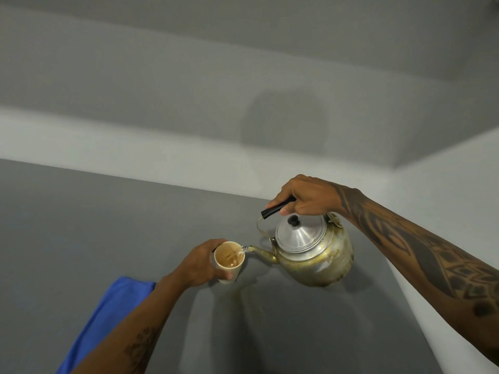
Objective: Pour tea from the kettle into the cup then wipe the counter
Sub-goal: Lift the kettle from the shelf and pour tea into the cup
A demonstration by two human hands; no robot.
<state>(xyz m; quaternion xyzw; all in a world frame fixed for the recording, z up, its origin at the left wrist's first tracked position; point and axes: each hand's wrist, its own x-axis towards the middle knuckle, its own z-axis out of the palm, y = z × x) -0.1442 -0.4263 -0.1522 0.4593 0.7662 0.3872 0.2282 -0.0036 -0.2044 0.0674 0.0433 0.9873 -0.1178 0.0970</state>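
The right hand grips the tilted kettle by its handle, its spout streaming tea into the cup clasped in the left hand over the counter.

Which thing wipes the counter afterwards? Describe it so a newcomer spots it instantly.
Start at the flat grey counter and look to its near left corner. There, partly under the left forearm, lies a bright blue folded cloth. It is the only soft, coloured item; the dented metal kettle and beige cup are hard and held aloft.
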